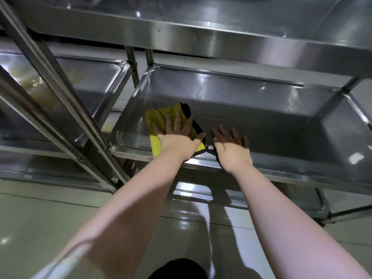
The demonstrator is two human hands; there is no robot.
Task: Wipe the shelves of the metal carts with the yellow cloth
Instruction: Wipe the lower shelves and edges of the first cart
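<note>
Nearest me is the pale floor (40,218), then the lower shelf (201,194) of the cart in front. Above that runs the near rim of the middle shelf (281,166), and both forearms reach over it.

My left hand (177,137) lies flat with fingers spread, pressing the yellow cloth (159,119) onto the near left part of this shelf. My right hand (231,148) is just beside it, also flat and gripping nothing. I cannot tell whether the dark patch under its fingers is cloth or shadow.

The trouble I expect comes from that flat press. Nothing pinches the cloth, and its near edge hangs over the rim, so a pull towards me could slide it off onto the floor. A hard push away could bunch it against the shelf's raised wall and miss the corners. The top shelf (221,35) hangs close overhead, so lifting a hand carelessly could knock it.

The cloth is bright yellow with a black border. It is creased and folded, and one far corner is turned over to show dark fabric. A thin black strip shows between the two wrists.

Farther left, past the upright posts (60,93), the neighbouring cart (96,81) carries a brownish smear (40,85), which I judge to be work not yet done.
</note>
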